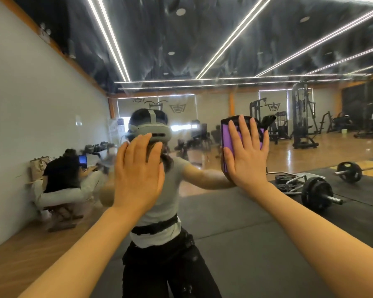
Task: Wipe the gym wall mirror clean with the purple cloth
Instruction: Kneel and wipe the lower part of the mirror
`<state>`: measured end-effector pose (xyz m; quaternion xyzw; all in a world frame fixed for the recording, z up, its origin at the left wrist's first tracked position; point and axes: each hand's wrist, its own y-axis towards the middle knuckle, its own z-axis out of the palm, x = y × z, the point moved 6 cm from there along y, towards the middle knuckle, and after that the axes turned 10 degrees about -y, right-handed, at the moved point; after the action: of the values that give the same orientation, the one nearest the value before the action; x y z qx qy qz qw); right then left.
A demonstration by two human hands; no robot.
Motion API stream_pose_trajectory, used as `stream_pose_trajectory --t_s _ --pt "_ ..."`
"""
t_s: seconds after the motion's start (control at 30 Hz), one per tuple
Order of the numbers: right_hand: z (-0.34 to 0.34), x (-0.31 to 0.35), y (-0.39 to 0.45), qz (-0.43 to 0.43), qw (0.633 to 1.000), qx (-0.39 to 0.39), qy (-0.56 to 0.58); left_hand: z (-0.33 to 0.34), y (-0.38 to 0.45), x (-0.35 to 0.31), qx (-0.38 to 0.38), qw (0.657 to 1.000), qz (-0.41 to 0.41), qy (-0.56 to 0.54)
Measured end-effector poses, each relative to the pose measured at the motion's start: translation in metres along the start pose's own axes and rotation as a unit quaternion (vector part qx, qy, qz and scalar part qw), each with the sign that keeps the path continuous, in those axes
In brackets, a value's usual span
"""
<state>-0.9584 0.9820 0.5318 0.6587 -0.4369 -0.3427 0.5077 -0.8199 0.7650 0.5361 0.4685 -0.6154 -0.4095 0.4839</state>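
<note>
A person stands close to a gym wall mirror [235, 50], both bare arms raised to the glass. The right hand [244, 151] lies flat and wide, fingers spread, pressing a folded purple cloth [227, 134] against the mirror toward its right half at about head height; the cloth shows purple between the fingers, with a dark edge along its top. The left hand [138, 171] is also wide, palm forward and fingers together, held up toward the glass near the middle of the view; whether it touches the surface cannot be told. It holds nothing.

Streaks and cloudy smears mark the upper part of the mirror, over the reflected dark ceiling and its long light strips [108, 37]. The reflection shows the person in a grey T-shirt and dark trousers, wearing a head-mounted camera rig. Reflected behind are a wooden floor, dark rubber mats, a loaded barbell [317, 190] on the mat at right, a second barbell farther back, and cable machines [304, 115] along the far wall. At left, by a pale wall, a seated figure in dark clothes [61, 171] faces a laptop [82, 159].
</note>
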Motion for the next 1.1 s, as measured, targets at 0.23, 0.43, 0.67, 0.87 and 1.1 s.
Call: stream_pose_trajectory --t_s 0.23,0.43,0.67,0.87,1.1 --pt "-0.002 0.000 -0.006 0.025 0.999 0.018 -0.013 0.029 0.057 -0.039 0.042 0.995 0.094 -0.011" --pt "-0.001 0.000 -0.009 0.036 0.997 0.060 -0.027 0.055 0.094 -0.074 0.086 0.990 0.105 -0.040" --pt "0.003 0.000 -0.009 0.037 0.997 0.053 -0.030 0.071 0.090 -0.067 0.052 0.992 0.118 0.009" --pt "0.000 -0.014 0.016 -0.022 0.999 0.039 -0.031 0.072 0.093 -0.070 0.053 0.990 0.126 0.015" --pt "-0.011 -0.038 0.068 -0.125 0.991 -0.019 -0.045 0.069 0.103 -0.092 -0.005 1.000 0.019 -0.014"
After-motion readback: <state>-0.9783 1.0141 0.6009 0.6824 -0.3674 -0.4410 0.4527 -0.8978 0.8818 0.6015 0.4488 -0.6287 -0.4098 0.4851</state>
